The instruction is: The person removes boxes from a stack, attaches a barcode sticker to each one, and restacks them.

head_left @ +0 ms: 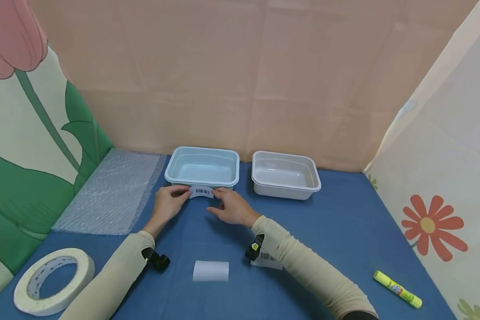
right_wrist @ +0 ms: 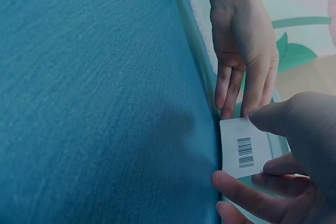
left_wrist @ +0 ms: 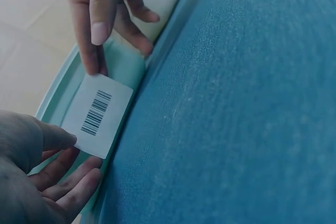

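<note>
A white barcode label (head_left: pixel 202 192) lies against the front wall of the light blue plastic tray (head_left: pixel 202 181), bowed in the head view. My left hand (head_left: pixel 169 205) pinches its left end, thumb on the printed face (left_wrist: pixel 94 116) and fingertips at the edge. At its right end, my right hand (head_left: pixel 235 207) touches the label with extended fingers, the thumb held apart below. In the right wrist view, one finger of the right hand (right_wrist: pixel 307 150) reaches over toward the label's far edge.
Right of the blue tray stands a white tray (head_left: pixel 286 192). Bubble wrap (head_left: pixel 108 191) lies at left, a tape roll (head_left: pixel 24 291) at front left. A blank white paper piece (head_left: pixel 210 271) and another barcode label (head_left: pixel 267 262) lie nearer, the latter partly under the right forearm. A glue stick (head_left: pixel 398 289) lies right.
</note>
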The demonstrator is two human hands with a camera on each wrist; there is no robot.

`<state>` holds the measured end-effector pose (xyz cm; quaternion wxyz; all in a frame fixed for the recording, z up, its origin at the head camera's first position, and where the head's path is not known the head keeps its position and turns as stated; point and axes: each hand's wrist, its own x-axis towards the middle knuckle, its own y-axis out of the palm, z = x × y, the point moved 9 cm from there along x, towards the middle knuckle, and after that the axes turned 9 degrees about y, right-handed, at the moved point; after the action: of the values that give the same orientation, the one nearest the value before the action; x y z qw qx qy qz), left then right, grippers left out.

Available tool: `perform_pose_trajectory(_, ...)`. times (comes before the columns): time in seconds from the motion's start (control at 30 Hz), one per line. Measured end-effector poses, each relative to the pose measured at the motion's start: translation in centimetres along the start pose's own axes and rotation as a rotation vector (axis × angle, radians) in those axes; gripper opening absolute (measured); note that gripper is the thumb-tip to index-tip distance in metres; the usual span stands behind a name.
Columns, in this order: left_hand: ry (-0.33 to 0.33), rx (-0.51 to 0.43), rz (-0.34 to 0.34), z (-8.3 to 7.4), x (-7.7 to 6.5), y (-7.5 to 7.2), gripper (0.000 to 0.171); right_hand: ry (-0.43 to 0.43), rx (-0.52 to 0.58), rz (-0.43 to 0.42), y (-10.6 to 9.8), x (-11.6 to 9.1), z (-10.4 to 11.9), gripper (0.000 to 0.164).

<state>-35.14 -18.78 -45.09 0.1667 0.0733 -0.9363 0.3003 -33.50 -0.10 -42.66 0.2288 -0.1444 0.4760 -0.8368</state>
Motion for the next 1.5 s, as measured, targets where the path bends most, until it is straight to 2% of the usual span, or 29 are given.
perform_pose_trajectory(0.27,0.028,-0.007,-0.001,-0.3,-0.1,-0.2,0.022,0.014,0.001,0.008,0.3,-0.1,0.1,0.068)
perform_pose_trajectory(0.43,0.022,-0.031,0.010,-0.3,-0.2,-0.1,0.023,0.026,-0.009,0.019,0.5,0.0,0.2,0.071)
perform_pose_trajectory(0.93,0.018,-0.035,0.012,-0.1,-0.3,0.1,0.025,0.000,-0.054,0.004,0.5,-0.1,0.5,0.059)
perform_pose_trajectory(1.1,0.019,-0.043,0.015,-0.1,-0.4,0.0,0.026,-0.015,-0.070,0.017,0.6,0.3,0.9,0.061)
perform_pose_trajectory(1.3,0.022,-0.072,0.032,0.1,-0.6,-0.4,0.027,0.023,-0.086,0.011,0.7,0.8,0.2,0.066)
perform_pose_trajectory(1.43,0.061,-0.013,0.021,-0.5,-1.0,-1.1,0.022,0.041,-0.067,0.002,0.5,0.6,-0.2,0.066)
perform_pose_trajectory(1.5,0.105,0.058,0.059,-1.3,-1.0,-1.0,0.020,0.038,-0.060,0.003,0.5,0.6,-0.2,0.064)
